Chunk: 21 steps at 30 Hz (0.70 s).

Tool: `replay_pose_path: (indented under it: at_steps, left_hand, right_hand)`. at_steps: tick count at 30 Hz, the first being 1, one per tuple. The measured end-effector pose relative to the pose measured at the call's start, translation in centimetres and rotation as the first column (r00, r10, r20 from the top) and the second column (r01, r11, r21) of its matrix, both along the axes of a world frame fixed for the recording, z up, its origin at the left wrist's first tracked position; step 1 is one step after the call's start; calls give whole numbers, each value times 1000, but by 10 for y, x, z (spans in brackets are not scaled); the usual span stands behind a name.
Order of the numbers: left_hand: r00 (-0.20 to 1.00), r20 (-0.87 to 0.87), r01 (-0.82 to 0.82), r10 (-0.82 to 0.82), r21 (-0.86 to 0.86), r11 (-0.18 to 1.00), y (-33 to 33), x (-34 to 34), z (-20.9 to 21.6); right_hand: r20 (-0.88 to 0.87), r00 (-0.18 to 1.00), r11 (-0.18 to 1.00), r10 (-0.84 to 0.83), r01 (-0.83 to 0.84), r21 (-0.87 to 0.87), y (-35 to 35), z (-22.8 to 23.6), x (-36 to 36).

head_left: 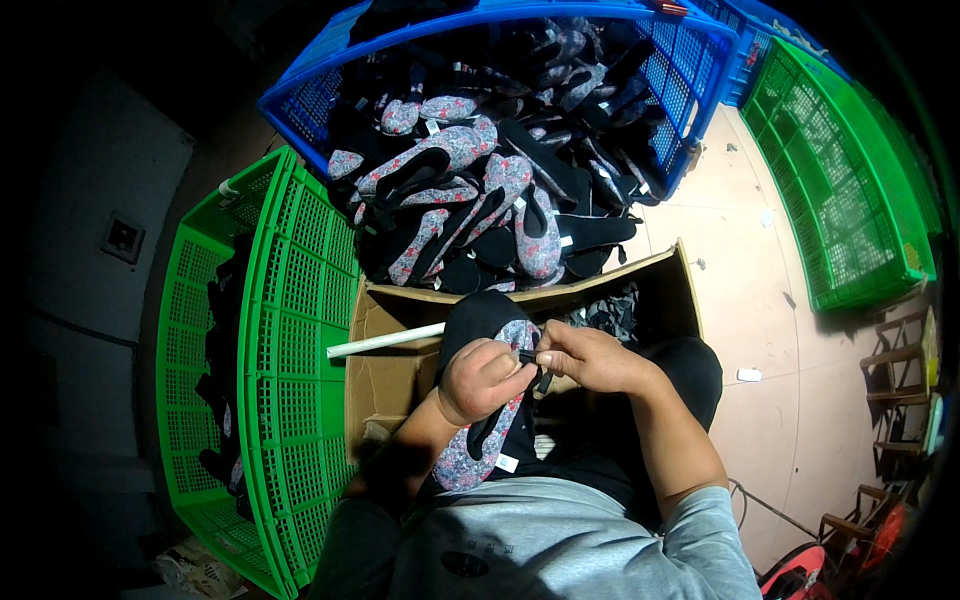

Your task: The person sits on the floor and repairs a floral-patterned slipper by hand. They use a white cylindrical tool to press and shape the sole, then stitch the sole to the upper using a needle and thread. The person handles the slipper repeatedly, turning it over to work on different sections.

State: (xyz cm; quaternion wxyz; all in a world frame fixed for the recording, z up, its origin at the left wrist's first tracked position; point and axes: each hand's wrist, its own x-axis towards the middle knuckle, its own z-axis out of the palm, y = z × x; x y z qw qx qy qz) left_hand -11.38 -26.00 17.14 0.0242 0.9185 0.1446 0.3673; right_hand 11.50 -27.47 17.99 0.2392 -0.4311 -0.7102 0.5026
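A cloth shoe (pixel 465 470) with a grey-and-red floral pattern and a black opening lies across my left thigh. Near its heel end hangs a small white tag (pixel 507 463). My left hand (pixel 485 380) is closed over the upper part of the shoe, its fingers curled round a black strap. From the right, my right hand (pixel 592 357) pinches the same black strap (pixel 528 356) between thumb and forefinger, close to the left hand's fingertips. Both hands hide the strap's attachment and part of the shoe.
Ahead, a blue crate (pixel 715 60) overflows with similar shoes (pixel 470 150). An open cardboard box (pixel 375 310) holding dark scraps stands at my knees; a white rod (pixel 385 340) crosses its left side. Green crates (pixel 300 270) flank me, others at far right. Wooden frames (pixel 895 370) stand right.
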Motion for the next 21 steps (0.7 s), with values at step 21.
replay_pose_path:
  at_steps: [21]
  left_hand:
    - [1000,8,4,-4,-10,1000,0,2,1]
  right_hand:
    - [-35,999,1000,-9,10,7,5,0,3]
